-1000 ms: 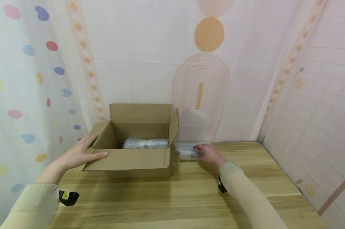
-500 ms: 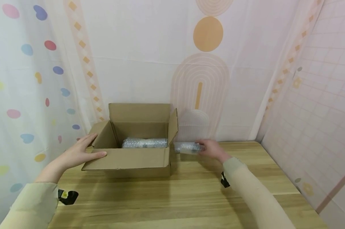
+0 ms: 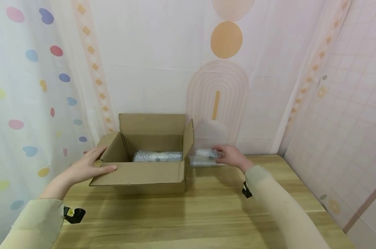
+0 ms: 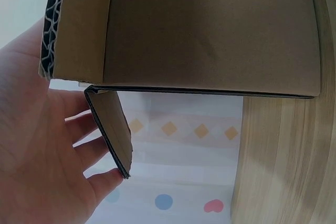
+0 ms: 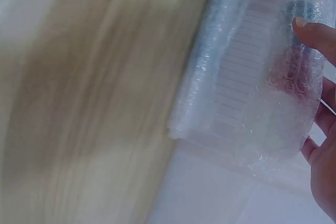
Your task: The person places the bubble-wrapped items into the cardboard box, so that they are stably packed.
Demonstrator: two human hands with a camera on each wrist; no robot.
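L hand [image 3: 85,169] flat on box [image 3: 150,155] left flap, fingers straight, prob to steady it and keep the flap open. R hand [image 3: 231,157] grip pinches bubble-wrapped roll [image 3: 204,156], thumb on top, fingers under, just right of box, lifted off desk [image 3: 206,207]. Roll sticks out left of grip toward box. Another wrapped roll [image 3: 158,156] lies inside box.

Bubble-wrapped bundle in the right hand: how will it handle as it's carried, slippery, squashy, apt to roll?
The bubble-wrapped bundle probably gives under the fingers, since its cushioned film looks soft. The glossy plastic may be slippery, so the right hand likely needs a wrapped hold. It looks roughly cylindrical, so it could roll if set on the table.
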